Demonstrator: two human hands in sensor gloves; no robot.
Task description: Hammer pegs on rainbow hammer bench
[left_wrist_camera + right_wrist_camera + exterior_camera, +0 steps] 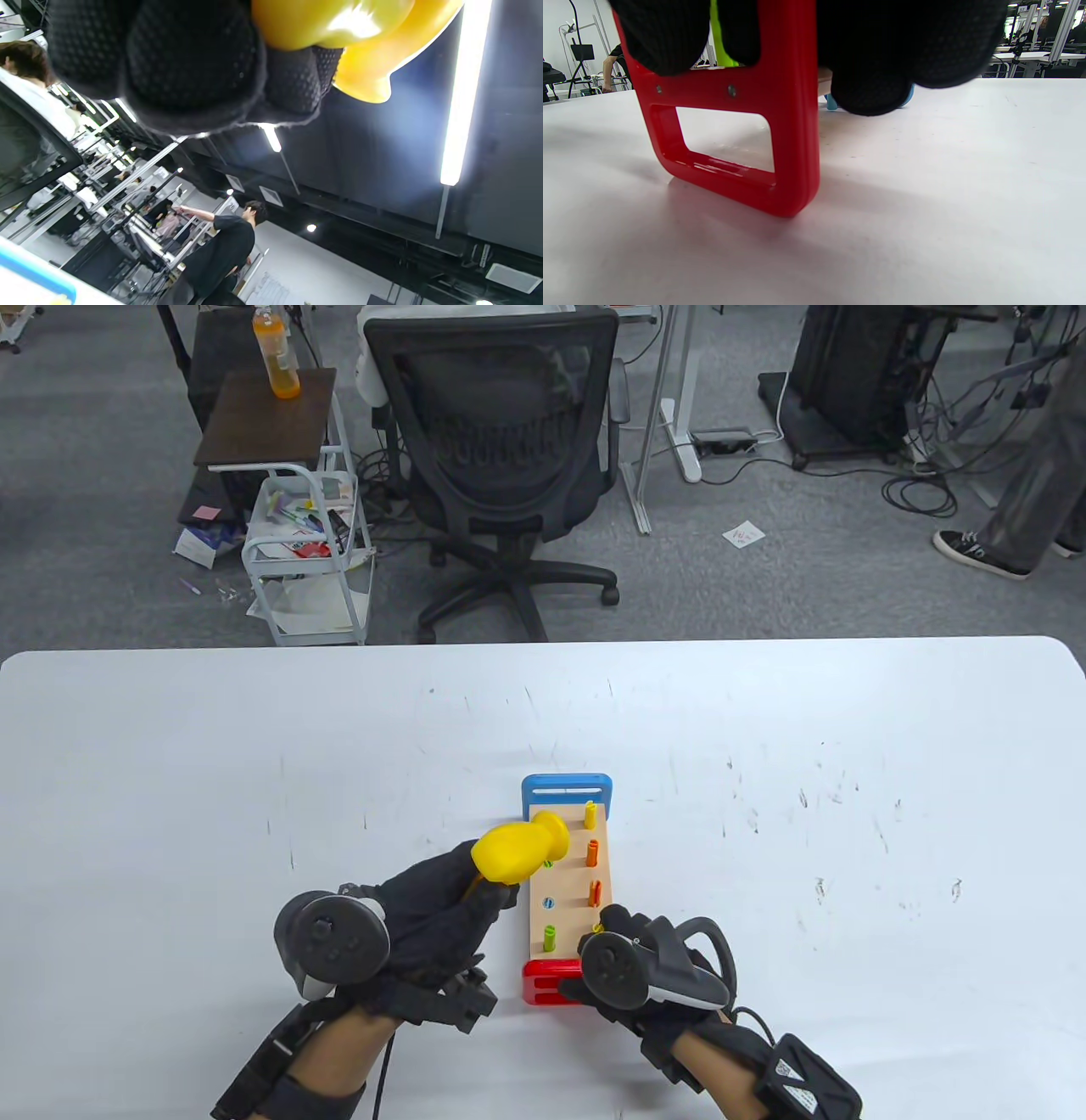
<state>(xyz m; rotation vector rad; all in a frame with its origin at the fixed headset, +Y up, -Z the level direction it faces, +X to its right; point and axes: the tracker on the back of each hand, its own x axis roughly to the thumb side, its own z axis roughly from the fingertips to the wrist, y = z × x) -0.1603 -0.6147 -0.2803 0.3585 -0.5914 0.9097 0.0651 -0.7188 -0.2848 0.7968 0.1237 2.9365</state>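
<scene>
The hammer bench (567,891) stands on the white table, a wooden top with a blue end far and a red end (547,981) near. Yellow, orange and green pegs (592,853) stick up from it. My left hand (441,912) grips the yellow hammer (517,848) by its handle, its head raised over the bench's left side; the head also shows in the left wrist view (339,25). My right hand (624,959) holds the bench's near right corner by the red end (780,127), fingers over its top.
The white table (170,780) stretches wide on both sides of the bench. Beyond its far edge stand a black office chair (509,449) and a small cart (310,551).
</scene>
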